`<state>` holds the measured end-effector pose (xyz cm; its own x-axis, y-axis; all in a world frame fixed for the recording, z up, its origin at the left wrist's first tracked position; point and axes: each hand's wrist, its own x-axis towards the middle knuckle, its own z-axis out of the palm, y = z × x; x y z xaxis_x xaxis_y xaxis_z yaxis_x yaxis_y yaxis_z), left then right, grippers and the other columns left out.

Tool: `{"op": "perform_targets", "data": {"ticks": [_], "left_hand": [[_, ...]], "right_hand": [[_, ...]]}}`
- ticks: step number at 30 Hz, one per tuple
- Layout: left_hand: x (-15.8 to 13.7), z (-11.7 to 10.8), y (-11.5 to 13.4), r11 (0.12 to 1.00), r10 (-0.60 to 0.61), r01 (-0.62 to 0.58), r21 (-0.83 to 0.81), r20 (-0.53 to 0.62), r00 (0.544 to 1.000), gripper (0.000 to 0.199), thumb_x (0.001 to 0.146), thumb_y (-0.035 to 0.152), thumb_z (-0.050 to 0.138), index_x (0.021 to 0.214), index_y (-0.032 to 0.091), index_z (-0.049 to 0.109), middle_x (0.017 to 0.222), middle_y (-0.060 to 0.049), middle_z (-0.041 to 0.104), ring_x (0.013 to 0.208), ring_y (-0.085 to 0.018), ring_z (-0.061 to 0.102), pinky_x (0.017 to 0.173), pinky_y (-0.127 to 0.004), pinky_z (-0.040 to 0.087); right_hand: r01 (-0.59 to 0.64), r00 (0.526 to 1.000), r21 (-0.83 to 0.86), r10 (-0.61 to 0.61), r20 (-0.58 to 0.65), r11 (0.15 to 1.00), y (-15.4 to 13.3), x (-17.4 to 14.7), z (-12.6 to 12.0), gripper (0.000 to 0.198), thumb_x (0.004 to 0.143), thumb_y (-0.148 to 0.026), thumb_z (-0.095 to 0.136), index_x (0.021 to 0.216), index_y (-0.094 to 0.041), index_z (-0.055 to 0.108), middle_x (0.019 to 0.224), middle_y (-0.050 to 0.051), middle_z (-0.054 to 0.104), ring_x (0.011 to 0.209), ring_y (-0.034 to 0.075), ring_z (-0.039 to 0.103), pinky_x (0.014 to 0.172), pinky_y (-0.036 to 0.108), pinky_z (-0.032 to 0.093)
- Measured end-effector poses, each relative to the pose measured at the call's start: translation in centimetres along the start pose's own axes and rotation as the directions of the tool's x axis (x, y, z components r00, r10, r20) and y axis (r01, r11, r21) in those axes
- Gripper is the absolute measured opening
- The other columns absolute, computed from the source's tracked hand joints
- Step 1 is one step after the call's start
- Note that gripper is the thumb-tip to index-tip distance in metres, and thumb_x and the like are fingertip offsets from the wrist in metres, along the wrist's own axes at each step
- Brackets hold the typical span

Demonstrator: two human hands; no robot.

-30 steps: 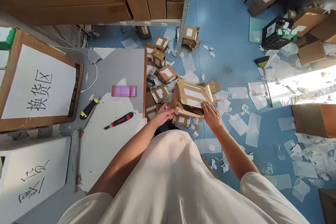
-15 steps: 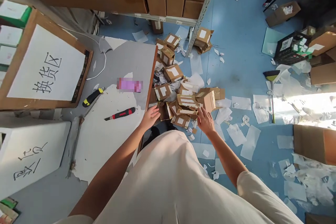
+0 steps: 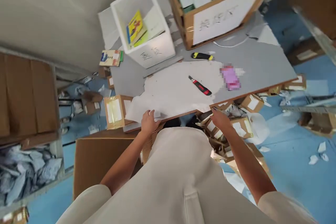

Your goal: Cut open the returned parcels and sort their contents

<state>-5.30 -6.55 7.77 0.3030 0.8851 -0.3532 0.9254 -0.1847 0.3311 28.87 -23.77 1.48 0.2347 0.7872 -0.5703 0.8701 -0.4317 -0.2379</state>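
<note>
My left hand (image 3: pixel 149 122) is at the front edge of the table (image 3: pixel 123 77), fingers apart and nothing in them. My right hand (image 3: pixel 221 120) is by the same edge, above a heap of opened cardboard boxes (image 3: pixel 243 127); its fingers look loosely apart and no held thing shows. Between the hands and the bins lies a red and black utility knife (image 3: pixel 201 85). Farther back is a yellow and black utility knife (image 3: pixel 202 56). A blurred-out pink item (image 3: pixel 230 77) rests on the table's right part.
A white foam box (image 3: pixel 160 50) with yellow packets and a labelled cardboard carton (image 3: pixel 187 29) of small boxes stand at the back. Left of my hand is a taped box (image 3: pixel 114 112); below it, a large carton (image 3: pixel 89 168). Paper scraps (image 3: pixel 313 157) litter the blue floor.
My view has swung left, from the box heap and floor to the table. My hands have moved with my body to the table's front edge, with nothing visibly picked up.
</note>
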Motion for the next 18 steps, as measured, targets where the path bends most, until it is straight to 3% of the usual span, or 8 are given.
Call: {"op": "perform_targets", "data": {"ticks": [4,6,8,10,13,16,18], "left_hand": [[-0.4,0.8,-4.7,0.986,-0.103,0.114,0.118,-0.098,0.990,0.090,0.067,0.029,0.077,0.145,0.013,0.036,0.157,-0.026,0.016,0.146,-0.046,0.011,0.112,-0.061,0.021],[1.3,1.6,-6.4,0.986,-0.136,0.143,0.082,-0.084,0.987,0.103,0.064,0.029,0.081,0.149,0.013,0.026,0.160,-0.025,0.004,0.147,-0.046,0.001,0.113,-0.061,0.019],[3.6,2.7,-8.0,0.978,-0.210,0.210,-0.023,-0.027,0.977,0.107,0.063,0.026,0.082,0.151,0.012,0.022,0.160,-0.026,0.000,0.147,-0.044,0.002,0.114,-0.056,0.021],[5.9,3.6,-9.5,0.942,-0.303,0.303,-0.146,0.020,0.953,0.098,0.065,0.021,0.079,0.148,0.011,0.027,0.159,-0.027,0.007,0.147,-0.041,0.011,0.115,-0.051,0.022],[8.1,4.3,-11.4,0.885,-0.346,0.341,-0.318,0.043,0.937,0.060,0.070,0.015,0.072,0.127,0.014,0.053,0.147,-0.022,0.038,0.140,-0.036,0.032,0.114,-0.048,0.025],[9.0,4.0,-11.7,0.837,-0.320,0.313,-0.448,0.062,0.945,0.021,0.081,0.019,0.058,0.102,0.016,0.062,0.116,-0.015,0.063,0.117,-0.029,0.056,0.104,-0.046,0.039],[9.0,3.8,-10.4,0.824,-0.283,0.292,-0.486,0.093,0.955,0.021,0.088,0.024,0.049,0.103,0.016,0.060,0.100,-0.012,0.067,0.098,-0.024,0.064,0.091,-0.042,0.048]], "right_hand": [[0.310,0.950,0.101,-0.312,-0.001,0.945,-11.0,7.0,-2.9,0.048,0.091,-0.021,0.051,0.139,-0.013,0.048,0.131,0.018,0.060,0.118,0.026,0.058,0.097,0.037,0.045],[0.423,0.896,0.216,-0.442,0.047,0.880,-17.1,9.9,-2.4,0.056,0.088,-0.022,0.056,0.142,-0.014,0.044,0.138,0.016,0.055,0.126,0.026,0.052,0.104,0.039,0.040],[0.413,0.884,0.339,-0.461,0.073,0.845,-22.5,12.3,-0.9,0.074,0.081,-0.023,0.067,0.147,-0.015,0.037,0.147,0.016,0.044,0.136,0.027,0.041,0.111,0.040,0.034],[0.321,0.919,0.446,-0.389,0.068,0.836,-26.7,13.9,1.3,0.090,0.074,-0.020,0.074,0.151,-0.016,0.029,0.155,0.017,0.030,0.144,0.029,0.028,0.116,0.044,0.027],[0.197,0.959,0.589,-0.279,0.051,0.784,-30.1,14.5,4.6,0.104,0.067,-0.014,0.077,0.154,-0.021,0.020,0.160,0.015,0.019,0.149,0.030,0.016,0.120,0.048,0.019],[0.144,0.962,0.721,-0.267,0.059,0.678,-30.4,13.2,6.4,0.110,0.066,-0.019,0.078,0.156,-0.020,0.014,0.160,0.015,0.018,0.149,0.028,0.015,0.120,0.046,0.018],[0.111,0.968,0.802,-0.247,0.047,0.587,-29.5,11.6,6.3,0.112,0.067,-0.024,0.078,0.156,-0.020,0.011,0.159,0.015,0.023,0.147,0.029,0.021,0.118,0.047,0.024]]}}
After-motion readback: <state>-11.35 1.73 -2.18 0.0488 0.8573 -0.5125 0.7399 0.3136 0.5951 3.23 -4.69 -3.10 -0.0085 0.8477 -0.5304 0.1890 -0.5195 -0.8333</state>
